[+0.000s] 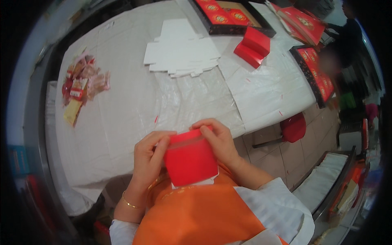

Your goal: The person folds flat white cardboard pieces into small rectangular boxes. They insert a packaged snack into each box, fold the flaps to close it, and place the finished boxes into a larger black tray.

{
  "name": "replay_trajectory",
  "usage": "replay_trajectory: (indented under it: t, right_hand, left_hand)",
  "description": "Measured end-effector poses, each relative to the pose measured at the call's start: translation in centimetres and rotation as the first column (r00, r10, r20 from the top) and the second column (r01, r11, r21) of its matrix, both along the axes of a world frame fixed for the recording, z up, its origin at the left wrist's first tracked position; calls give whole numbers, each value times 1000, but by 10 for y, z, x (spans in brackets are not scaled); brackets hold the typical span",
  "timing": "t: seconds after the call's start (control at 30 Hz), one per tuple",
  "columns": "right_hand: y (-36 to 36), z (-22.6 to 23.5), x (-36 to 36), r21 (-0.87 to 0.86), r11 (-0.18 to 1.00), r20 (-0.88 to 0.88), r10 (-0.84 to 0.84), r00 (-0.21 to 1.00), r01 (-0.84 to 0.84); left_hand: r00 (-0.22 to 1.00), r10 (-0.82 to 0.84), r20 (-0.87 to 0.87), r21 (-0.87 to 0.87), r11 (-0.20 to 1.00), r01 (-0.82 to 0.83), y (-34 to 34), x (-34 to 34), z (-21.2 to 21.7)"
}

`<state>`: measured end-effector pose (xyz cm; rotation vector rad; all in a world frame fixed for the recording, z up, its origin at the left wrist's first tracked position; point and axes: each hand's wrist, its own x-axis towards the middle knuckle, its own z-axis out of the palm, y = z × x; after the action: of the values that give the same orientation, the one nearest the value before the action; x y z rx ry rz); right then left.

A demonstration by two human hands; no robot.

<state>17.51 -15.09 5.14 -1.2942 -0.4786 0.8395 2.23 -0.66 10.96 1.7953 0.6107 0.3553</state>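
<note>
Both my hands hold a small red cardboard box (190, 160) close to my chest, over my orange apron. My left hand (148, 157) grips its left side, with fingers curled over the top left corner. My right hand (218, 139) grips the top right edge. A white flap shows at the box's lower edge. The box is held at the near edge of a table covered in white sheeting (134, 102).
A stack of flat white box blanks (179, 51) lies mid-table. Two folded red boxes (253, 45) sit beyond it, with red and black trays (228, 16) at the far edge. Wrapped snacks (81, 83) lie at the left. A red stool (293, 127) and a person stand at the right.
</note>
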Motion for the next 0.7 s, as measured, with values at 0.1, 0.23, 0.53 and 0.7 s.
replay_trajectory:
  t: [0.1,0.23,0.53,0.7]
  right_hand:
    - [-5,-1,-6,-17,1000,25,23,999,-22]
    - [-8,-8,-6,52,998,201,19,979,-30]
    - [9,-2,-5,12,998,-181,-58,982,61]
    - [9,-1,0,29,998,-162,64,985,-60]
  left_hand:
    - [992,54,113,0,999,-54,-10,-4,-18]
    - [987,59,151,22,998,-63,-18,-5,-22]
    - [988,77,134,189,977,-102,-20,-1,-32]
    - [983,108,151,71,990,-120,-18,-4,-37]
